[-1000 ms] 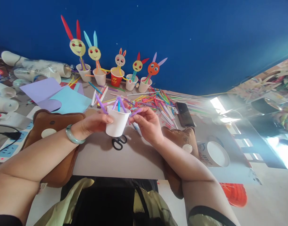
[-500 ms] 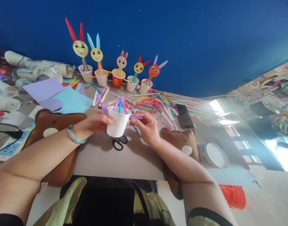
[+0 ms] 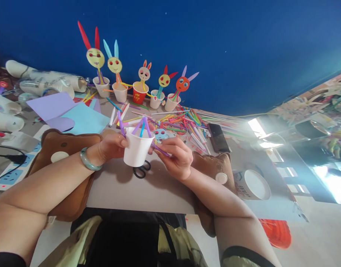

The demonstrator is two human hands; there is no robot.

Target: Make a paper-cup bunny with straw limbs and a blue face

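Observation:
My left hand [image 3: 114,145] is closed round the left side of a white paper cup [image 3: 137,151], held tilted above the table. Out of the cup's mouth stand bent purple straws [image 3: 146,125] and a blue straw [image 3: 142,130]. Another purple straw [image 3: 121,123] sticks up at the cup's left side, by my left thumb. On the cup's right, my right hand [image 3: 178,157] pinches a purple drinking straw [image 3: 162,151] that slants down from the cup wall. Below the cup lie scissors with black handles [image 3: 142,170], their blades hidden.
Several cups with rabbit-faced straw figures [image 3: 144,74] stand along the blue wall. Loose coloured straws and markers [image 3: 184,124] lie before them, near a phone [image 3: 218,137]. Brown cushions [image 3: 65,174] lie under both forearms. Coloured paper [image 3: 85,118] and a power strip [image 3: 13,176] are left.
The cup has come slightly lower and to the left. My right hand has dropped a little and turned, and its straw now slants downward instead of lying level.

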